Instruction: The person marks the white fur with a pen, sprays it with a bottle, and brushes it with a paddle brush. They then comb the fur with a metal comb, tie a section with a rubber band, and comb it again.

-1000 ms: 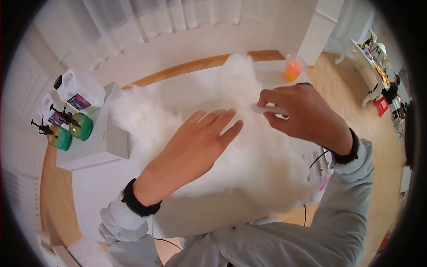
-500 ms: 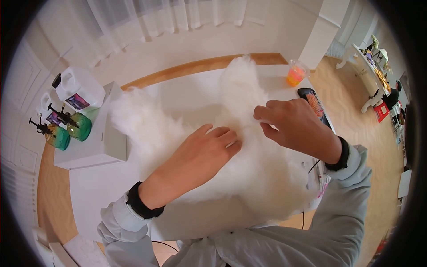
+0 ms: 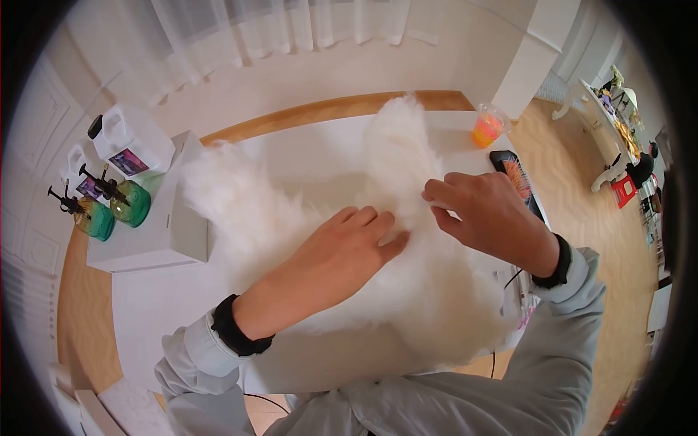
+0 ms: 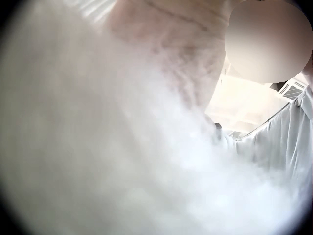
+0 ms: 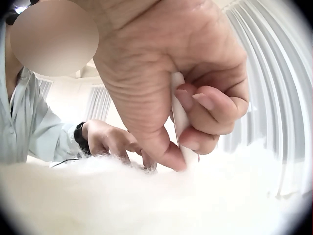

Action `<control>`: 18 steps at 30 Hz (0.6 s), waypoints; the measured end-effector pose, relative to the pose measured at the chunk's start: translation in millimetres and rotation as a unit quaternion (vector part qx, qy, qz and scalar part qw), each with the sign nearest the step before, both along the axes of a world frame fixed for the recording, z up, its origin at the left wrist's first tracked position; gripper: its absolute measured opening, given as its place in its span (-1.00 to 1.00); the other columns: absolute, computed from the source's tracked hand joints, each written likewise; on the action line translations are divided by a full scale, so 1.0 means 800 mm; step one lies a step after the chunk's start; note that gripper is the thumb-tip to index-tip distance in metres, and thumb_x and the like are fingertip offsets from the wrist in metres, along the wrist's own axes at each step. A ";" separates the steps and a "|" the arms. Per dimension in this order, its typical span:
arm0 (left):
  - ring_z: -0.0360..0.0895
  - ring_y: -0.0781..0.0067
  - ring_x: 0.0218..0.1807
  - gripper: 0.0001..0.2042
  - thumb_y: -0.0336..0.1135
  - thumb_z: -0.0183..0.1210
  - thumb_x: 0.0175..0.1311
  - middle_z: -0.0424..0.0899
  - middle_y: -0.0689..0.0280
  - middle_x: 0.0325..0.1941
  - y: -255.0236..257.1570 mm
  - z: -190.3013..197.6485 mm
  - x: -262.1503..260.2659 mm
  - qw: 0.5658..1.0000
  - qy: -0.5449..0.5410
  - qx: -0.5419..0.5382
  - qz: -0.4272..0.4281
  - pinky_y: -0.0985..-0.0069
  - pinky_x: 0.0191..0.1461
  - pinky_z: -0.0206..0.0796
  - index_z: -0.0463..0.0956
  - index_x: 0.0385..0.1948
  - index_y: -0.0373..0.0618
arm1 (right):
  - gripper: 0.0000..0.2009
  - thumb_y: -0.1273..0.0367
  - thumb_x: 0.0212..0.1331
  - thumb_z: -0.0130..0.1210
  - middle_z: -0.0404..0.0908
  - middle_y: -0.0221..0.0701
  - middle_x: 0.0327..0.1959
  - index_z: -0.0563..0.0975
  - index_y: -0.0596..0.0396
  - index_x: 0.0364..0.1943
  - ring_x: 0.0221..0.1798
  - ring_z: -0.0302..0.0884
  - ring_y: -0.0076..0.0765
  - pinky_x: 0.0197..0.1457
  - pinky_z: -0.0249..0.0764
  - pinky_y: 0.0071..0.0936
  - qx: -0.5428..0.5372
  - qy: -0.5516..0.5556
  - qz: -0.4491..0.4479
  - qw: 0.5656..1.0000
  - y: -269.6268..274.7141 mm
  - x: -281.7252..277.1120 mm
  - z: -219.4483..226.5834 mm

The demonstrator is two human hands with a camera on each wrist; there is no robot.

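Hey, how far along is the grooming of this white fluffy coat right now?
Done: most of the white fur already looks fluffed and even. In hand: the left hand presses the coat flat mid-back while the right hand grips a white comb dipped into the fur beside it. Left: I can't tell how much remains; the brush on the table lies unused.

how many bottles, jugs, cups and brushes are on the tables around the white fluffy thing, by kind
green pump bottles: 2
white jugs: 2
clear cup with orange contents: 1
black brush: 1
white tool held by the right hand: 1
total: 7
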State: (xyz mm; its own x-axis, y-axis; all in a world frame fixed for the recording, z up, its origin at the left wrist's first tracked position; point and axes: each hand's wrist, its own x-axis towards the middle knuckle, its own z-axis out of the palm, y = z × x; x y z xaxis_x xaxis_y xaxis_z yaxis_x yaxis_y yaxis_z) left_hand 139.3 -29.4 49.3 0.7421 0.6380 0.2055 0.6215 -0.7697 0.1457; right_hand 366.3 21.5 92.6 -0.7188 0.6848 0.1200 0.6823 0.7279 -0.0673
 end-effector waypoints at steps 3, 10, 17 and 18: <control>0.40 0.23 -0.05 -0.51 -0.65 0.04 -0.01 0.45 0.20 -0.16 -0.002 -0.003 -0.002 1.000 -0.003 0.003 0.002 0.37 0.12 0.28 0.53 0.07 -0.18 | -0.86 0.49 0.00 0.20 0.51 -0.34 -0.53 0.52 0.08 -0.33 -0.49 0.51 -0.14 -0.41 0.39 -0.28 -0.004 0.005 0.014 1.000 -0.003 0.003 0.005; 0.39 0.24 -0.03 -0.52 -0.63 0.05 0.00 0.45 0.21 -0.14 -0.003 -0.004 -0.001 1.000 0.001 0.005 -0.006 0.38 0.12 0.28 0.53 0.06 -0.21 | -0.90 0.43 0.10 0.15 0.47 -0.37 -0.58 0.48 0.07 -0.34 -0.57 0.50 -0.20 -0.53 0.36 -0.30 -0.012 -0.013 0.081 0.997 -0.015 -0.001 0.004; 0.39 0.24 -0.03 -0.54 -0.61 0.04 0.00 0.45 0.21 -0.14 -0.005 -0.003 -0.002 1.000 -0.001 0.007 -0.002 0.38 0.12 0.29 0.53 0.04 -0.21 | -0.86 0.42 0.10 0.17 0.47 -0.37 -0.57 0.47 0.09 -0.29 -0.59 0.50 -0.20 -0.55 0.36 -0.33 0.011 -0.032 0.049 0.998 -0.007 -0.001 -0.007; 0.39 0.24 -0.03 -0.54 -0.61 0.04 0.00 0.45 0.21 -0.14 -0.005 -0.003 -0.002 1.000 -0.001 0.007 -0.003 0.38 0.12 0.29 0.53 0.04 -0.21 | -0.86 0.43 0.10 0.17 0.47 -0.36 -0.57 0.47 0.09 -0.30 -0.58 0.50 -0.20 -0.55 0.36 -0.33 0.009 -0.026 0.050 0.998 -0.007 -0.001 -0.007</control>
State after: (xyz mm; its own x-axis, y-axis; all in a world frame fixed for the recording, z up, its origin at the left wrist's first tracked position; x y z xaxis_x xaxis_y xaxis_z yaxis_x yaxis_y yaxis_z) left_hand 137.9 -33.4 46.6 0.7449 0.6312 0.2161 0.6173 -0.7750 0.1354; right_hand 365.4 15.9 86.8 -0.7894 0.6068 0.0928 0.6078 0.7938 -0.0203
